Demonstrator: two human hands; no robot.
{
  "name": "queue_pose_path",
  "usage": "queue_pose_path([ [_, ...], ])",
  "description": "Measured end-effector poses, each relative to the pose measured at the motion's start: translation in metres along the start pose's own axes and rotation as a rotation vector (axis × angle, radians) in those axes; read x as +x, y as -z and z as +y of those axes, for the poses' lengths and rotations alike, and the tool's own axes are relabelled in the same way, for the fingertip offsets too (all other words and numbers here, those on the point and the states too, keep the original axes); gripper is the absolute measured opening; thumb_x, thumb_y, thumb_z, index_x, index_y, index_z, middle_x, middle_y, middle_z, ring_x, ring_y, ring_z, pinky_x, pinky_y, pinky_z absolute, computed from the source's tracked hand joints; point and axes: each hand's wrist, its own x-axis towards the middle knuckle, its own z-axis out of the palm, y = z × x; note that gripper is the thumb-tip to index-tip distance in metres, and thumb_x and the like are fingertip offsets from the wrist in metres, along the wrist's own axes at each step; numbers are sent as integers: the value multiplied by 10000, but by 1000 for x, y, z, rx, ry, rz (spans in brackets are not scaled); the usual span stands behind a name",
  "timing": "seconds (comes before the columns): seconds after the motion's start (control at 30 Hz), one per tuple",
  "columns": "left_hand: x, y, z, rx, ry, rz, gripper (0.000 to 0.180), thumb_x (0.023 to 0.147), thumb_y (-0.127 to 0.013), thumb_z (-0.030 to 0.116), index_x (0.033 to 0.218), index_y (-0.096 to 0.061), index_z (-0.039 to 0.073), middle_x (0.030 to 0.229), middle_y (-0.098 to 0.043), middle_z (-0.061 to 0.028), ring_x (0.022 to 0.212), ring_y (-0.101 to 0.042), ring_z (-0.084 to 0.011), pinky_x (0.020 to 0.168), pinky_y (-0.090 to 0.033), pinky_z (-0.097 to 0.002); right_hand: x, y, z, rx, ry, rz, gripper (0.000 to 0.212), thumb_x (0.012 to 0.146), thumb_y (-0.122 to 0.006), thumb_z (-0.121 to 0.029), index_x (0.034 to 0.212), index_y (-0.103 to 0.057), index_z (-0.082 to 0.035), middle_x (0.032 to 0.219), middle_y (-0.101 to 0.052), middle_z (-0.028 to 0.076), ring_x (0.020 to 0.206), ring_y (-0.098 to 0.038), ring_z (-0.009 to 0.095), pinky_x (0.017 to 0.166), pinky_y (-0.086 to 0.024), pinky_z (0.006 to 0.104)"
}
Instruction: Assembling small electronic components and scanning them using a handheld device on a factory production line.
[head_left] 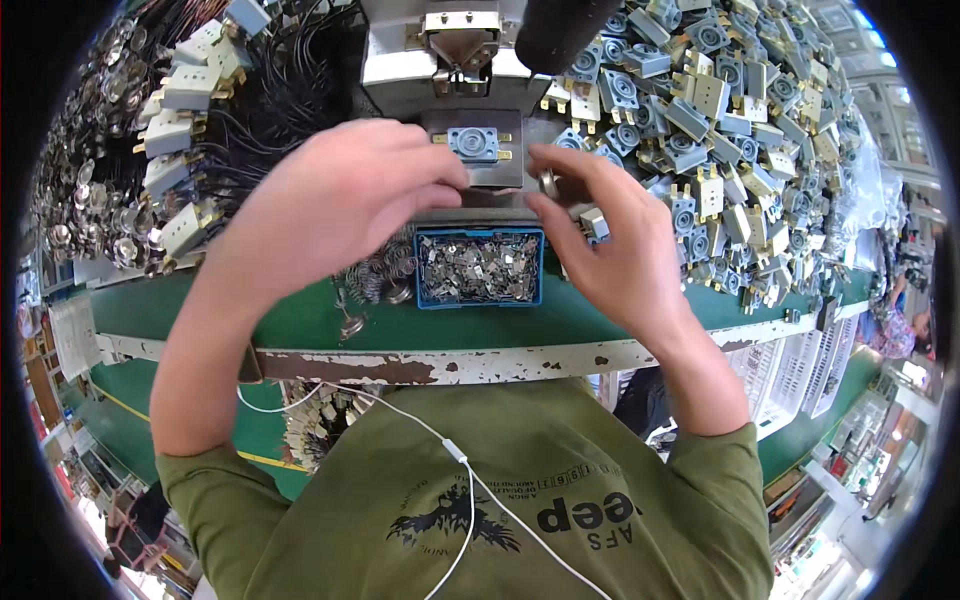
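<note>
A grey-blue switch-like plastic housing (472,144) with a round recess and brass terminals lies on the metal plate (497,176) under a bench press (462,45). Just left of the housing is my left hand (350,185), blurred, its fingers curled together and its thumb below them. Whatever those fingertips may hold is hidden. To the right of the plate, my right hand (615,225) pinches a small round metal cap (548,184) between thumb and fingers. Below both hands sits a blue-rimmed tray (480,304) full of small metal pieces.
Housings like it (700,130) are heaped at the right. Round metal parts (110,100) pile up at the far left, beside black wires (265,140) and cream-backed housings (190,85). A dark cylinder (565,35) overhangs the press area. The green bench (380,330) has a chipped front edge.
</note>
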Motion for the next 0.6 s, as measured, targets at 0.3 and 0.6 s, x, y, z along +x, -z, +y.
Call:
queue_pose_path([
  [0.3, -11, -37, -11, -408, 97, 202, 142, 931, -678, 130, 1052, -677, 55, 944, -711, -120, 901, -691, -320, 783, -545, -422, 19, -34, -34, 978, -157, 310, 262, 1078, -547, -78, 1285, -609, 71, 1161, -726, 195, 1054, -714, 235, 952, -564, 335],
  [0.6, -14, -16, -7, 260, -135, 136, 104, 868, -662, 114, 969, -642, 97, 883, -608, -24, 894, -644, -209, 803, -517, -349, 38, 8, -10, 645, -417, -504, 267, 1065, -596, -142, 1272, -664, 12, 1016, -722, 58, 918, -690, 115, 848, -560, 270],
])
